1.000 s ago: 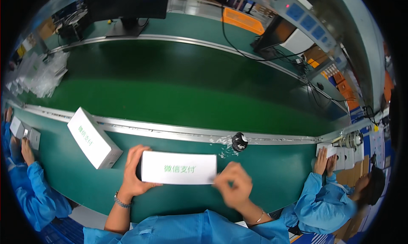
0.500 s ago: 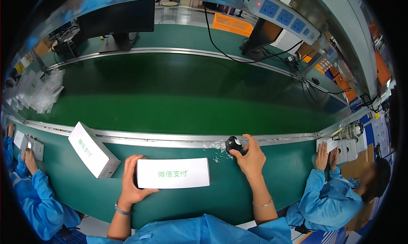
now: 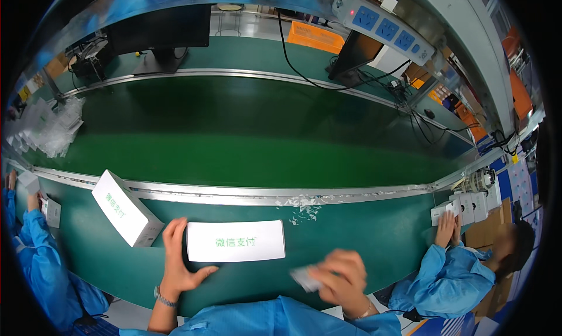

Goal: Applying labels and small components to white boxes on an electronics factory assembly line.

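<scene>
A flat white rectangular box [image 3: 235, 241] with green print lies on the green bench in front of me. My left hand [image 3: 180, 258] rests against its left end, fingers spread along the edge and thumb under the near side. My right hand [image 3: 342, 278] is low at the right, blurred by motion, and closed on a small pale grey object [image 3: 305, 279] that I cannot make out. It is clear of the box.
A second white box [image 3: 125, 207] lies tilted at the left beside the metal rail [image 3: 246, 192] of the green conveyor belt [image 3: 246, 143]. White scraps [image 3: 301, 203] litter the rail. Workers in blue sit at left [image 3: 29, 248] and right [image 3: 456, 271].
My right hand came back from the rail near the small black object to the near edge, now holding something pale. The black object is gone from the rail. The left hand stayed on the box.
</scene>
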`<state>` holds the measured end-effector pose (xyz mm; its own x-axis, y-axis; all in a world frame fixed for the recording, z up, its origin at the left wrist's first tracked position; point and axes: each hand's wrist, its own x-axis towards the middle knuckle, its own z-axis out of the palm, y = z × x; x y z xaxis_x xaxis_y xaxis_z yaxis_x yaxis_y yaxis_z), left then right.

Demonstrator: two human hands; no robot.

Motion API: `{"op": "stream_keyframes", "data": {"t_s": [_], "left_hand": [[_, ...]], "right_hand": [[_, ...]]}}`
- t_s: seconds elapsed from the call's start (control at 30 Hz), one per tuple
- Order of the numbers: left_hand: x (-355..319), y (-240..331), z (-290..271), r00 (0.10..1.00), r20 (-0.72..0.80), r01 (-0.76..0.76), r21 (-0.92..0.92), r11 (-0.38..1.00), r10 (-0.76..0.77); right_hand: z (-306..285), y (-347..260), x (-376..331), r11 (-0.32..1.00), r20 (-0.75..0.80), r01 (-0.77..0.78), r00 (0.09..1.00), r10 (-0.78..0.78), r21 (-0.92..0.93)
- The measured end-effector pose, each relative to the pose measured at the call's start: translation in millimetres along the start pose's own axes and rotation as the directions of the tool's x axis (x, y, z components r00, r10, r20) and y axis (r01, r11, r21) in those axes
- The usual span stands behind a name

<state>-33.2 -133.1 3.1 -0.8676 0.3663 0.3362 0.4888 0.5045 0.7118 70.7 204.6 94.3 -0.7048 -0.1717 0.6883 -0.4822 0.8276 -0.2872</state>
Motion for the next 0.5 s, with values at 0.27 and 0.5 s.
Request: {"op": "stream_keyframes", "data": {"t_s": [0.27, 0.5], "left_hand": [[-20, 95, -15, 0.984, 0.129, 0.016, -0.755, 0.655, 0.125], [-72, 75, -42, 0.981, 0.079, 0.182, -0.677, 0.713, -0.176]], "right_hand": [[45, -63, -8, 0.782, 0.294, -0.281, 0.947, 0.131, 0.556], [74, -126, 29, 0.734, 0.392, -0.378, 0.905, 0.164, 0.565]]}}
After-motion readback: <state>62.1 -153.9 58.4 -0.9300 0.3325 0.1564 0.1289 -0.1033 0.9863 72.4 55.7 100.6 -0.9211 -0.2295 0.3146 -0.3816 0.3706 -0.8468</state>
